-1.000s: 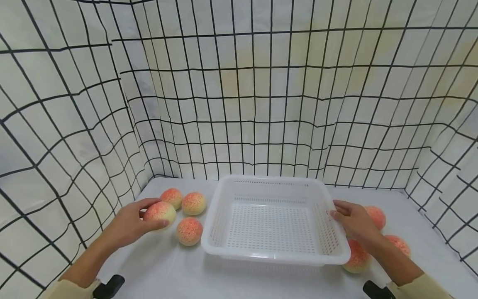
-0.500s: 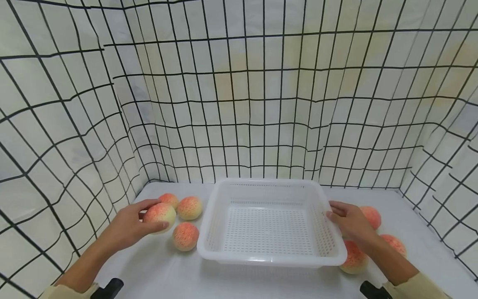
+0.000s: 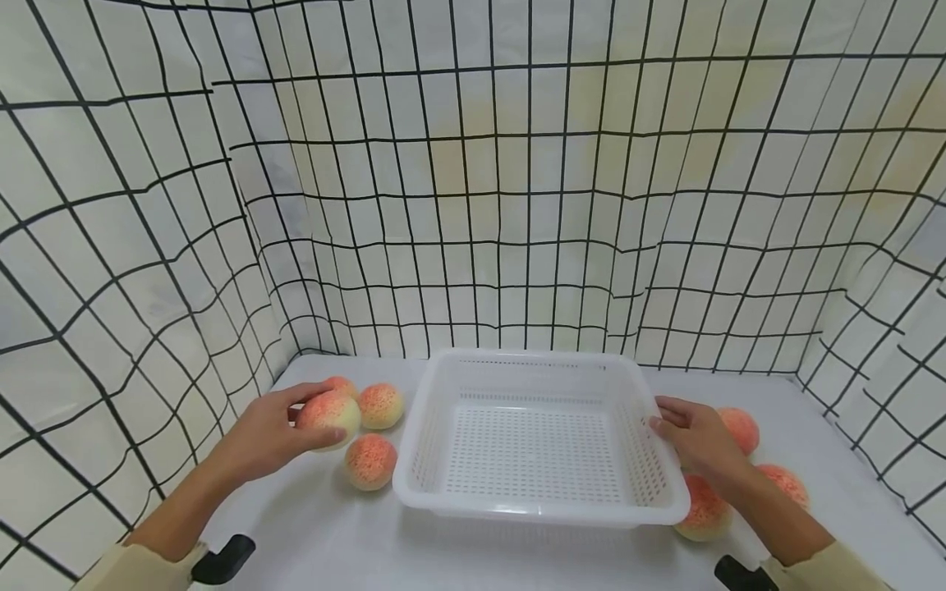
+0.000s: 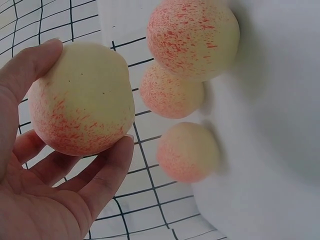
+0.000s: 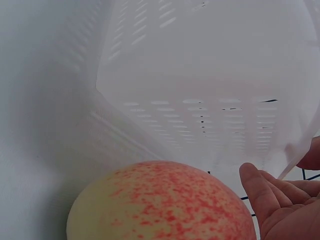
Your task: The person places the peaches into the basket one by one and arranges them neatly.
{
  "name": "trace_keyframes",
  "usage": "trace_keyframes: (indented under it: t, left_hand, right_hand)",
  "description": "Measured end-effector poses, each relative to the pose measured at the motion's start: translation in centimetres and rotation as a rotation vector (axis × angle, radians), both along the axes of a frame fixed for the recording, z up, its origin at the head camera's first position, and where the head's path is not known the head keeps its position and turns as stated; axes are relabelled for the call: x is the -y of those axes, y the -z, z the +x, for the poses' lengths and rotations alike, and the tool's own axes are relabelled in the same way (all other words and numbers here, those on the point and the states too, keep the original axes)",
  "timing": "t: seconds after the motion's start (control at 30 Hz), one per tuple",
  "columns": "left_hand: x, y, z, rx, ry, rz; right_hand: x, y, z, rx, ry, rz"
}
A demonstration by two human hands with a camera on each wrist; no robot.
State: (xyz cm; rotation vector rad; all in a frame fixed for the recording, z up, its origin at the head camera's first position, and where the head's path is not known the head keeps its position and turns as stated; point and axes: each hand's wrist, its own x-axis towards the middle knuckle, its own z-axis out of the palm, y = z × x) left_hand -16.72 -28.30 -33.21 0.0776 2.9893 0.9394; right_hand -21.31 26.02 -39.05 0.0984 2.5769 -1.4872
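Observation:
My left hand (image 3: 269, 431) holds a red-and-yellow peach (image 4: 82, 100), thumb on one side and fingers curled round the other. In the head view this peach overlaps one of the three peaches lying behind and beside it, a speckled peach (image 3: 371, 461) being the nearest to me. My right hand (image 3: 698, 435) grips the right rim of a white plastic basket (image 3: 543, 507), thumb over the edge and fingers on the outer wall. Nothing lies inside the perforated basket. Just below that hand a large peach (image 5: 165, 205) rests against the basket's outer side.
Two more peaches lie to the right, one peach (image 3: 739, 431) beyond the right hand and another peach (image 3: 785, 484) partly behind the forearm. A black wire grid (image 3: 517, 287) over white sheeting encloses the white table (image 3: 473, 558) at the back and sides.
My left hand has shifted slightly right and up with its peach, now covering more of the peach behind. My right hand stays on the basket rim; the head view sways a little.

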Motion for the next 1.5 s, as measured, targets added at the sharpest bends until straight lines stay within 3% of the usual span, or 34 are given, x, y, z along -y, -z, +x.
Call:
trace_keyframes:
  t: [0.63, 1.13, 1.5]
  left_hand:
    - [-1.5, -0.4, -0.5, -0.004, 0.027, 0.025]
    - [-3.0, -1.8, -1.2, 0.001, 0.056, 0.036]
    - [-3.8, -1.8, -1.4, -0.004, 0.080, 0.062]
  right_hand:
    - [-0.1, -0.1, -0.2, 0.006, -0.003, -0.005]
    - [-0.3, 0.0, 0.2, -0.001, -0.007, -0.006]
    - [0.0, 0.0, 0.3, 0.016, 0.005, -0.013]
